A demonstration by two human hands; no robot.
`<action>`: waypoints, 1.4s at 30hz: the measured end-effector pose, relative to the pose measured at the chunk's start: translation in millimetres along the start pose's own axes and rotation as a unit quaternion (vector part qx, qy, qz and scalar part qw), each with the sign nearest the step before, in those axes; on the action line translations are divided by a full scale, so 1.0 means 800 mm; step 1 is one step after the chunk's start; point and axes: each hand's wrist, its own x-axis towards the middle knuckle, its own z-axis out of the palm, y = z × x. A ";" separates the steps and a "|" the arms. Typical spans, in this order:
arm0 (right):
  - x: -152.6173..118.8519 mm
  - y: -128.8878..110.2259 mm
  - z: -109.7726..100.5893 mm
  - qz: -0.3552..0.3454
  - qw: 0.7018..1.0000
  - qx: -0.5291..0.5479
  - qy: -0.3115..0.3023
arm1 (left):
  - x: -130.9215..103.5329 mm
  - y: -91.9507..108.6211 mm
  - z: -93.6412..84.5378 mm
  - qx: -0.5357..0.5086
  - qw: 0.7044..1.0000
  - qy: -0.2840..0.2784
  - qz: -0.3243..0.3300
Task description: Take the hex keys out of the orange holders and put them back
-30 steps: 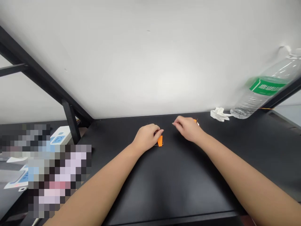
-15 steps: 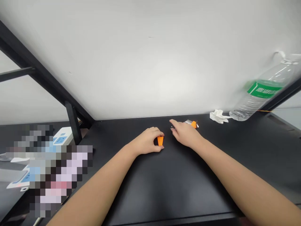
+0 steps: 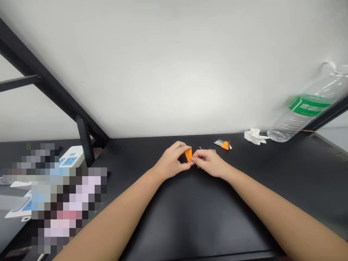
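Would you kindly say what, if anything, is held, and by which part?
The left hand holds the orange piece by opposite edges; unclear for the right hand.

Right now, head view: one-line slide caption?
Left hand holds an orange piece, right hand at its edge; on the black tabletop, a second orange piece with metal rods.

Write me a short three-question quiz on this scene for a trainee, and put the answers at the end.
1. Multiple choice. The left hand holds a small piece. What colour is the piece?
(a) green
(b) orange
(c) white

2. True or false: the crumpled white tissue lies beside the bottle.

3. Fill in the missing words: the ____ has its fingertips right by the edge of the small piece.

Key
1. (b) orange
2. True
3. right hand
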 end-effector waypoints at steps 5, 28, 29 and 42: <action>0.002 0.006 -0.011 -0.042 0.997 -0.072 -0.006 | 0.003 -0.001 -0.004 0.002 0.996 -0.081 -0.035; -0.002 0.002 -0.061 0.006 0.913 -0.408 -0.018 | -0.001 -0.018 -0.004 0.059 0.992 -0.066 -0.089; -0.002 0.002 -0.063 0.003 0.910 -0.414 0.006 | -0.001 -0.017 -0.004 0.058 0.992 -0.069 -0.090; 0.015 0.044 -0.081 -0.071 0.898 -0.433 0.029 | 0.000 -0.025 0.001 0.043 0.995 -0.037 -0.077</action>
